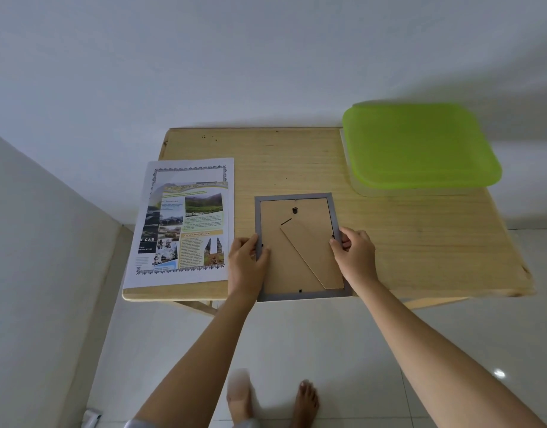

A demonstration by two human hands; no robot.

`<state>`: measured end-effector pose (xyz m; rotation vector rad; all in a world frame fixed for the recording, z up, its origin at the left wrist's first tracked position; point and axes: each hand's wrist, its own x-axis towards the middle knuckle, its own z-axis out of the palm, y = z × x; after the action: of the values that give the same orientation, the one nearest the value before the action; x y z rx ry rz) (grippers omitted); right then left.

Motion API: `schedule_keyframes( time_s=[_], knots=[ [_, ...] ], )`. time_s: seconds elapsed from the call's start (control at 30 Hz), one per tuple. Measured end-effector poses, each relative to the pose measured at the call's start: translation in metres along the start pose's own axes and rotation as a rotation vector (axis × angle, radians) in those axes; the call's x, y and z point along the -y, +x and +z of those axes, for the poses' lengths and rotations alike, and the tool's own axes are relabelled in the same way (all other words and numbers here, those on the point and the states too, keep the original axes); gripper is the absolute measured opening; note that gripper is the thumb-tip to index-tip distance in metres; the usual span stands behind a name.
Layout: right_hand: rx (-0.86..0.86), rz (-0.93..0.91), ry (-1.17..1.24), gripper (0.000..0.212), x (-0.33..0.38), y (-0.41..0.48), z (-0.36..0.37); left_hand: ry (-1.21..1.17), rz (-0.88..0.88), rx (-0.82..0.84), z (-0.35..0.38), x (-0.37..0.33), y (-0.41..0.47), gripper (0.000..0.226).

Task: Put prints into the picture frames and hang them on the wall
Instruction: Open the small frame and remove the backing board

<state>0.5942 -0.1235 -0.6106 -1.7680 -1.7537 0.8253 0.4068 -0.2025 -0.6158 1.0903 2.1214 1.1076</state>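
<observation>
A grey picture frame (297, 201) lies face down near the front edge of the wooden table (420, 242), its brown backing board and folded stand facing up. My left hand (246, 257) grips the frame's left rail, thumb on the backing. My right hand (355, 251) pinches the right rail by a small black clip. Left of the frame lies a stack of prints (185, 220), a colourful leaflet page on top of a bordered white sheet.
A white container with a lime-green lid (420, 146) sits at the table's back right corner against the white wall. A second wall runs close on the left. Below the table edge are the tiled floor and my bare feet (304, 400).
</observation>
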Motion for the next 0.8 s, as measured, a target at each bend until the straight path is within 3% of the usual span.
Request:
schedule_keyframes(
  time_s=[0.27,0.57,0.8],
  knots=[
    [-0.16,-0.006,0.025,0.023,0.0,0.003,0.01,0.034,0.104,-0.08,0.001,0.008,0.002,0.032],
    [-0.194,-0.052,0.071,0.015,-0.002,0.004,0.014,0.213,0.213,-0.067,0.006,0.008,0.004,0.018],
    [-0.205,-0.058,0.119,0.014,-0.004,0.009,0.014,0.14,0.149,-0.094,0.011,0.007,0.008,0.017]
  ],
)
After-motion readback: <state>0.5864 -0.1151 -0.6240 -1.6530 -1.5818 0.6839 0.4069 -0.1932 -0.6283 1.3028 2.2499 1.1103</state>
